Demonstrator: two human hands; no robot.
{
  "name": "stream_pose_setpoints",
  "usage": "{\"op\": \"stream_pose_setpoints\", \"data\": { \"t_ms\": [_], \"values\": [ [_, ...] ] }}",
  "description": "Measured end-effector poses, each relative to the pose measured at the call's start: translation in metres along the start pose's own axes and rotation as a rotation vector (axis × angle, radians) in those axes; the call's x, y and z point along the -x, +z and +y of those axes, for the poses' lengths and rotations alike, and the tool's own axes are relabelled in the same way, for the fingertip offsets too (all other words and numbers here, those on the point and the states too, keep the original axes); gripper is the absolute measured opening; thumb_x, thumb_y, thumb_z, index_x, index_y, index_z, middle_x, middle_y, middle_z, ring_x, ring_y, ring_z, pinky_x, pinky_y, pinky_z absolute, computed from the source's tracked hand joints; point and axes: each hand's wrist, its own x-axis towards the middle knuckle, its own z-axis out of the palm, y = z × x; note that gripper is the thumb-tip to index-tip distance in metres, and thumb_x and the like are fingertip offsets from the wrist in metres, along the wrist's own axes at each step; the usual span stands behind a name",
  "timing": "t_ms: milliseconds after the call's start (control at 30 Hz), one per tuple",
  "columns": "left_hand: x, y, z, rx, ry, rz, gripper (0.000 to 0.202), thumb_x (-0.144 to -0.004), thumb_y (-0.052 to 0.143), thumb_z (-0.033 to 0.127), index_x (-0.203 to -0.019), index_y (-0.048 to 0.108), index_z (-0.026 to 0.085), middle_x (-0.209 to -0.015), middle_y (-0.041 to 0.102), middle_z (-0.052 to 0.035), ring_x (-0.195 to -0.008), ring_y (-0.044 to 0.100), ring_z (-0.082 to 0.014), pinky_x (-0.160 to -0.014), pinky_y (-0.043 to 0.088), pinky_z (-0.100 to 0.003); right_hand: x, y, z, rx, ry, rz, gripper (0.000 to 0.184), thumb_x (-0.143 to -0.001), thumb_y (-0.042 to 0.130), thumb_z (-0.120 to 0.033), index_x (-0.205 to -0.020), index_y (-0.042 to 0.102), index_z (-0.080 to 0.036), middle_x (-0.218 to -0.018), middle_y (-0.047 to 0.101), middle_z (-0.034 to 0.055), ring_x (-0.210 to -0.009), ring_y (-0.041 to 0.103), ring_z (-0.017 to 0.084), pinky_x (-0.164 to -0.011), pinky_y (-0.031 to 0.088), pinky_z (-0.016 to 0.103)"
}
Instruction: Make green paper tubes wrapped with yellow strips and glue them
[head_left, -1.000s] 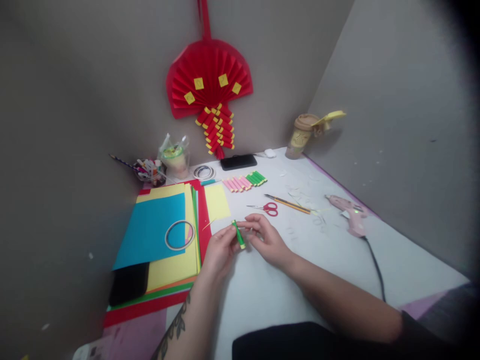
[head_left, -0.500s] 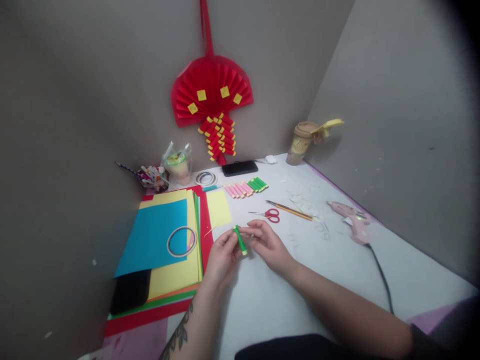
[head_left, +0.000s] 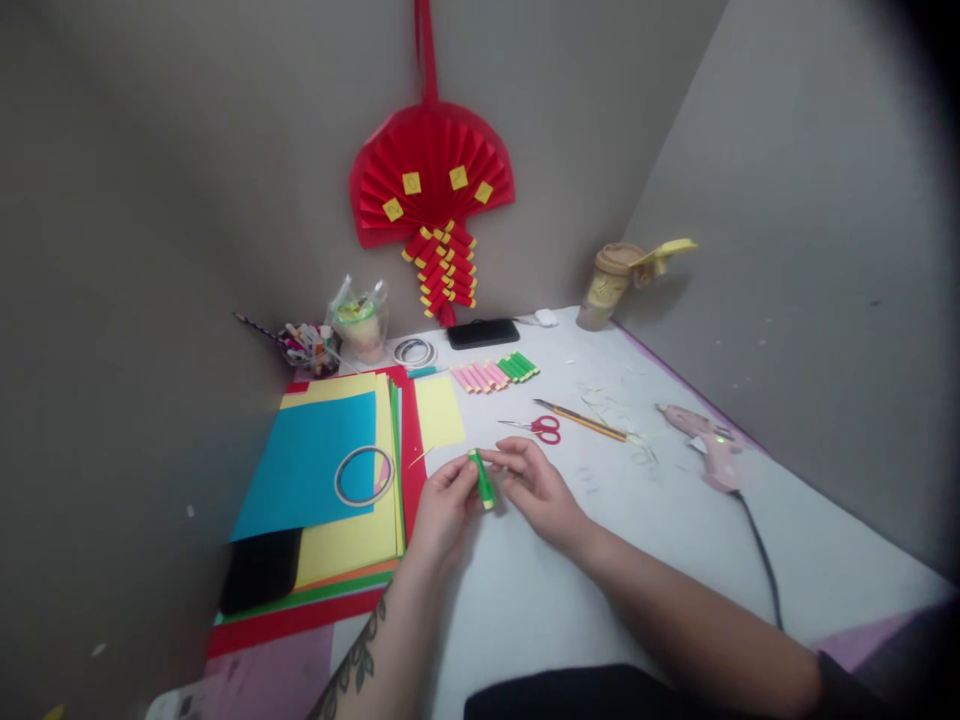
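Between the thumb and fingers of my left hand [head_left: 446, 500] is a small green paper roll [head_left: 484, 482] with yellow bands at its ends, tilted with its upper end away from me. My right hand [head_left: 541, 490] comes in from the right with its fingers extended, one fingertip at the roll's upper end. Its thumb stays apart, lower down near the roll. Just beyond the hands lie red-handled scissors [head_left: 546, 430]. Farther back, several pink paper rolls [head_left: 480, 377] and green paper rolls [head_left: 519, 367] with yellow ends lie in a row.
Coloured paper sheets [head_left: 315, 450] are stacked on the left with a tape ring [head_left: 364, 476] on top. A cutter knife [head_left: 581, 420] lies beyond my right hand. At the right rests a pink glue gun [head_left: 709, 445] with a cable. A red paper fan [head_left: 433, 165] hangs on the wall.
The view has shifted slightly. My left hand still holds the green roll, and the right fingertip remains at its upper end; the hands have barely moved.
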Motion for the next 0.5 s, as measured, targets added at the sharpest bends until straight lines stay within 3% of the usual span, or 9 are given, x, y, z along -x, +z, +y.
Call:
{"op": "stream_pose_setpoints", "data": {
  "t_ms": [300,500],
  "values": [
    [-0.0027,-0.0070,-0.0017,-0.154,0.025,0.025,0.038,-0.069,0.072,0.039,-0.099,0.071,0.015,-0.074,0.066,-0.0038,-0.064,0.053,-0.0108,-0.059,0.040,-0.022,-0.0002,-0.0069,-0.0031,0.326,-0.222,0.013,0.032,-0.085,0.044,-0.012,-0.114,0.037,-0.023,-0.115,0.066,0.0101,-0.109,0.060,0.021,-0.093,0.043,0.042],
    [-0.0006,-0.0046,-0.0004,-0.117,-0.046,-0.097,0.031,-0.073,0.070,0.036,-0.094,0.073,0.013,-0.069,0.062,-0.0030,-0.061,0.048,-0.0093,-0.057,0.035,-0.021,-0.0077,-0.0083,-0.0006,0.222,-0.136,0.121,0.019,-0.084,0.052,-0.019,-0.100,0.043,-0.023,-0.094,0.071,0.0066,-0.090,0.067,0.020,-0.077,0.049,0.036]
  ]
}}
